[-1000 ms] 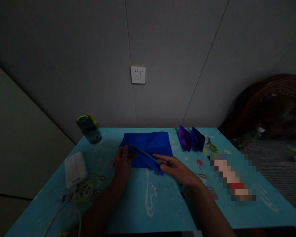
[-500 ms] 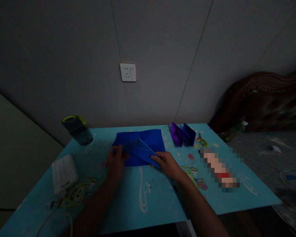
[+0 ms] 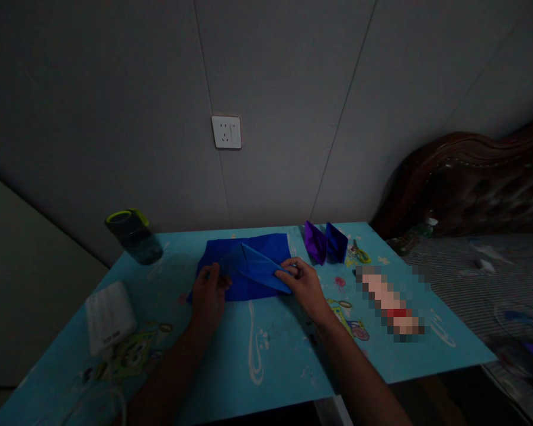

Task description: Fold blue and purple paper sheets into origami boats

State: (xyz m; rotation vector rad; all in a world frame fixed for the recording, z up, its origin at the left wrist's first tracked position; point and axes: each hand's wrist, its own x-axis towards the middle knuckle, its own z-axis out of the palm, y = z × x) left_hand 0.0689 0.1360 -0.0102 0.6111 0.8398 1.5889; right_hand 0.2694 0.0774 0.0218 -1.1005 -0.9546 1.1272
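two hands (image 3: 207,296) (image 3: 305,288), folded blue paper (image 3: 261,267) held

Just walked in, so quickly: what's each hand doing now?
Left hand: closed, holding one end of the folded blue paper.
Right hand: closed, holding its other end.

Dim, grayish light falls across a wall (image 3: 275,77) that darkens toward the upper left corner; the right hand (image 3: 305,288) reads brighter than the shaded left hand (image 3: 207,293). Faint sheen touches the tufted headboard (image 3: 484,192), wide-angle stretch skews the water bottle (image 3: 137,239), and coarse pixelation masks a patch (image 3: 384,296) of turquoise tabletop (image 3: 288,370).
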